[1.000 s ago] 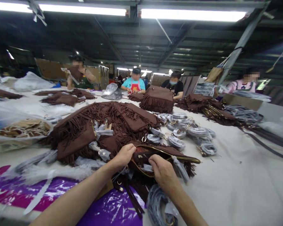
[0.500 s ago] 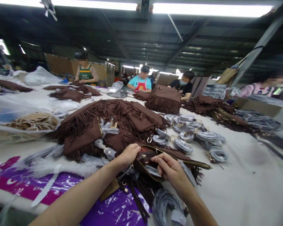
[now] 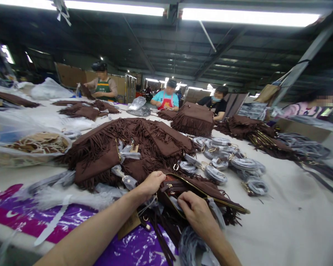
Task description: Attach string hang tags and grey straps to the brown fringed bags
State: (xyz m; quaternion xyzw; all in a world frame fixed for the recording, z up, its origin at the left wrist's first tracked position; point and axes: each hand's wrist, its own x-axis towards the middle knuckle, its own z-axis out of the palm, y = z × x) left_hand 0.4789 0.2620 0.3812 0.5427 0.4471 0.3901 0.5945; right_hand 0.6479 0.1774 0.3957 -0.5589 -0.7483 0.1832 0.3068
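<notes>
So the brown fringed bag (image 3: 212, 188) is near the front of the table (image 3: 299, 229), main zip undone, mouth gaping. You can see an inner zip pocket (image 3: 173, 186) with its gold puller; looks closed to me, though it's small. A kraft hang tag (image 3: 130, 224) is just left of the bag. I'd call this one partway handled at best, since it's wide open, and there's a whole heap of brown fringed bags (image 3: 166, 142) right behind it plus wrapped strap coils (image 3: 246, 164) lying loose.

Pose-wise: left hand (image 3: 152, 183) reaches up and pinches the rim at the mouth's left end. Right hand (image 3: 192, 207) has its fingers curled in narrow over the front edge, by a pale slip (image 3: 174, 201); can't tell if it's gripping that.
</notes>
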